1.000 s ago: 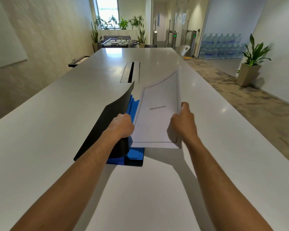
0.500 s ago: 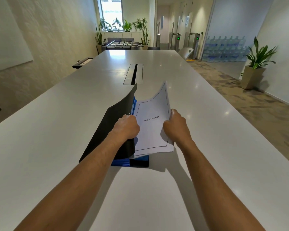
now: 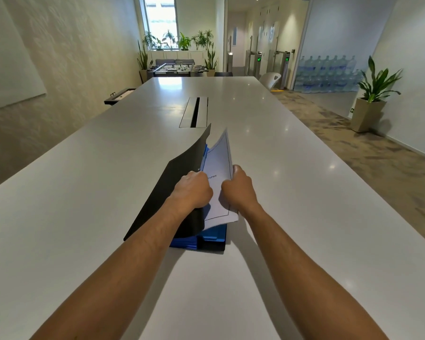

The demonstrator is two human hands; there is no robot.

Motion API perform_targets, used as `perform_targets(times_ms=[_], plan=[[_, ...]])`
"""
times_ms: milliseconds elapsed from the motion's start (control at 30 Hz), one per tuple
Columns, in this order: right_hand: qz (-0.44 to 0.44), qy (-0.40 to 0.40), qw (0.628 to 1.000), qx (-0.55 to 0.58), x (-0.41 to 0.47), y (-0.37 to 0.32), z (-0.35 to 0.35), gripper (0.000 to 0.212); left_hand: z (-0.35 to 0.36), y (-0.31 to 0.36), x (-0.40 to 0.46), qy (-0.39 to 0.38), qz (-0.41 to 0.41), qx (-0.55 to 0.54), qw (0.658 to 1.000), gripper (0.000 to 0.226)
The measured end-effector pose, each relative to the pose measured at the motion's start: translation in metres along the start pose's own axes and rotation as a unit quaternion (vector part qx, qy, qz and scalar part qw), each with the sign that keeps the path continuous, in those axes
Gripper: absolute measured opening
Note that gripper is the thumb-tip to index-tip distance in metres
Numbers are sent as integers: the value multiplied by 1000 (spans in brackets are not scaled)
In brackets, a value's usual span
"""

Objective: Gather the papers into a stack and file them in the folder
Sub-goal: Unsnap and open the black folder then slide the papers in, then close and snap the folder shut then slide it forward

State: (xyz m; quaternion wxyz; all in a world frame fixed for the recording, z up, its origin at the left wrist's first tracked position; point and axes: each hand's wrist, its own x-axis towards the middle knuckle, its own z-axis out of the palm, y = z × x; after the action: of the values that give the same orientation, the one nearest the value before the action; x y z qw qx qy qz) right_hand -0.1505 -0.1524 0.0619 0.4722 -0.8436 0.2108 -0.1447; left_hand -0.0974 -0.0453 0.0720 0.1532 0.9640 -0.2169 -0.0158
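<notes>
A folder lies on the white table (image 3: pixel 84 192) in front of me, with blue inner pockets (image 3: pixel 206 239) showing at its near end. Its black front cover (image 3: pixel 172 182) is lifted and curled to the left, held by my left hand (image 3: pixel 194 190). The stack of white papers (image 3: pixel 219 163), with a printed border and a title word, stands tilted steeply inside the open folder. My right hand (image 3: pixel 238 190) grips the papers at their right edge. The two hands are almost touching.
A recessed cable slot (image 3: pixel 194 112) is set in the table just beyond the folder. The table's right edge drops to a carpeted floor with a potted plant (image 3: pixel 373 96). A foosball table (image 3: pixel 174 68) stands past the far end.
The papers have swung from lying nearly flat to the right of the folder to standing steeply inside it. My right hand has moved left, close to my left hand, which still holds the cover up.
</notes>
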Motion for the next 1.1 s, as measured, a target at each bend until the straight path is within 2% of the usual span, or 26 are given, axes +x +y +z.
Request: perform_targets(times_ms=[200, 400, 600, 733, 833, 933, 1033, 1100], plan=[[-30, -38, 999, -3, 6, 3, 23, 53, -1, 3, 4, 1, 11, -11, 1000, 26], [-30, -152, 987, -51, 10, 16, 31, 51, 6, 9, 10, 17, 20, -27, 999, 19], [-30, -150, 988, 25, 11, 23, 41, 55, 18, 13, 17, 28, 16, -26, 999, 18], [-7, -124, 992, 15, 16, 34, 45, 64, 24, 13, 18, 9, 19, -32, 999, 18], [-4, -66, 997, -27, 25, 41, 45, 45, 30, 14, 18, -24, 35, -38, 998, 22], [-43, -6, 997, -69, 25, 54, 39, 26, 34, 15, 17, -58, 57, -73, 994, 31], [-81, 75, 988, -105, 17, 67, 29, 19, 37, 16, 17, -99, 53, -99, 989, 36], [-79, 134, 980, -124, 18, 74, 22, 21, 42, 15, 17, -124, 52, -120, 984, 35]])
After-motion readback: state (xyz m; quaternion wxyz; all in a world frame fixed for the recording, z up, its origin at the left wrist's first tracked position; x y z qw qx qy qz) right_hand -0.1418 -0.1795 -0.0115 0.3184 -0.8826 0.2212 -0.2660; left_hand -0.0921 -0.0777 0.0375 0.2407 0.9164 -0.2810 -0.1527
